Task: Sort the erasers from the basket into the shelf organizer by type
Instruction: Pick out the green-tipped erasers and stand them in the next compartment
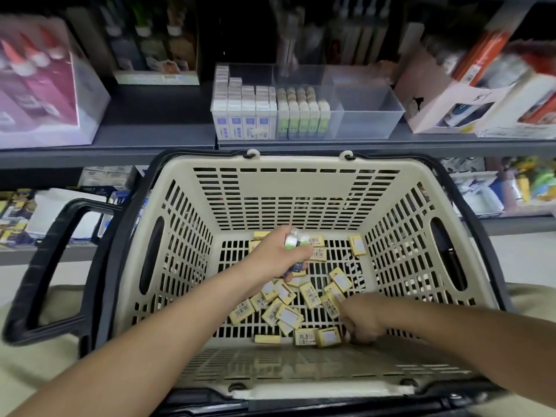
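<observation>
A beige plastic basket (186,236) sits below the shelf with several yellow wrapped erasers (282,314) scattered on its floor. My left hand (270,257) is raised inside the basket, shut on a few green-and-white and blue sleeved erasers (296,240). My right hand (359,319) is low at the basket's near right, fingers curled down among the yellow erasers; whether it grips one is hidden. On the shelf, the clear organizer (370,115) holds rows of white-and-blue erasers (243,115) at the left and green-sleeved erasers (304,115) in the middle. Its right compartments hold nothing.
The basket's black handle (45,266) lies folded out to the left. A pink-and-white glue box (45,85) stands on the shelf at left, and a cardboard box of supplies (469,85) at right. A lower shelf (481,191) with stock runs behind the basket.
</observation>
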Tool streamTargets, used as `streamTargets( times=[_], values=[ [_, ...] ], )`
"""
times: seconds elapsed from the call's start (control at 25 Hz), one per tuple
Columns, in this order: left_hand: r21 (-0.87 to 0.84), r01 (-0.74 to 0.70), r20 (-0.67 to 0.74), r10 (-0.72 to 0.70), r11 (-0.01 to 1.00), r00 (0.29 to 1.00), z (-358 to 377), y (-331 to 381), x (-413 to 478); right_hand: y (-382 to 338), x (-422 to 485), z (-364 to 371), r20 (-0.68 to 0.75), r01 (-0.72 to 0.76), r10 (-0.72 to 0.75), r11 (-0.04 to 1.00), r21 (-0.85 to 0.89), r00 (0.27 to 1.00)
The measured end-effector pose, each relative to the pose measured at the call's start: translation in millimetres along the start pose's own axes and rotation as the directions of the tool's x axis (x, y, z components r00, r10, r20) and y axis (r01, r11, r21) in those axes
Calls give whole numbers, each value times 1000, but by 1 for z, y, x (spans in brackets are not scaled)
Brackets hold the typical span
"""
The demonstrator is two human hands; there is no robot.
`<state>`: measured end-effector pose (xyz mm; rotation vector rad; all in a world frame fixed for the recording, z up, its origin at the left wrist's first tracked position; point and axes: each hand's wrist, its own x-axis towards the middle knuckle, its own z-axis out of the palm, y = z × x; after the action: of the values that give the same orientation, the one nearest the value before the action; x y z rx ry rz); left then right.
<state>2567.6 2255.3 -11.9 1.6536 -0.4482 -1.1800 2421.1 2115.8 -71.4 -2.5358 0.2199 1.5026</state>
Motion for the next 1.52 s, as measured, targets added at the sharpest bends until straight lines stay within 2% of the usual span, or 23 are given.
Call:
streamTargets(
  times=[0.08,0.16,0.28,0.36,0.44,0.56,0.64,0.72,0.84,0.96,1.08,1.2,1.32,1.36,1.4,1.52],
  values=[
    [26,15,12,-15,1000,1000,0,-2,1,-1,-5,-15,-19,45,-42,982,182,999],
    [53,34,18,-35,998,999,0,-4,1,-5,-10,-31,-82,137,-115,922,363,990],
    [103,41,21,-43,994,999,1,-6,1,-8,-23,-53,-277,321,-195,777,542,941],
    [103,30,54,-35,994,998,-1,-5,2,-7,-35,-68,-404,408,-173,669,621,898],
    [72,2,81,-8,997,997,-2,-2,3,-3,-44,-80,-491,490,-144,511,706,859],
    [33,-65,8,65,997,998,-8,10,8,4,-55,-95,-548,542,-70,289,789,834],
    [-10,-90,-47,89,996,995,-14,23,14,12,-60,-108,-571,551,27,227,803,820],
    [-42,-107,-60,104,993,993,-17,36,22,19,-64,-123,-609,566,97,276,777,788],
    [-13,-151,-45,151,988,988,-15,56,34,27,-71,-147,-693,600,97,425,678,715],
    [13,-232,-108,232,973,967,-16,79,47,42,-84,-178,-765,605,108,547,579,635],
    [-3,-285,-187,279,959,942,-28,104,65,63,-95,-215,-859,581,209,659,477,468],
    [192,-331,-259,373,924,891,-42,123,82,77,-92,-256,-908,571,305,706,419,289],
    [240,-364,-373,431,900,821,-49,126,94,83,-77,-291,-928,423,336,827,372,160],
    [230,-369,-389,433,900,813,-49,124,95,83,-72,-299,-931,397,331,842,366,156],
    [231,-378,-386,441,897,811,-48,121,97,82,-66,-307,-927,369,327,851,373,182],
    [226,-425,-354,481,876,802,-46,112,103,81,-50,-321,-890,194,302,904,381,341]
  ],
)
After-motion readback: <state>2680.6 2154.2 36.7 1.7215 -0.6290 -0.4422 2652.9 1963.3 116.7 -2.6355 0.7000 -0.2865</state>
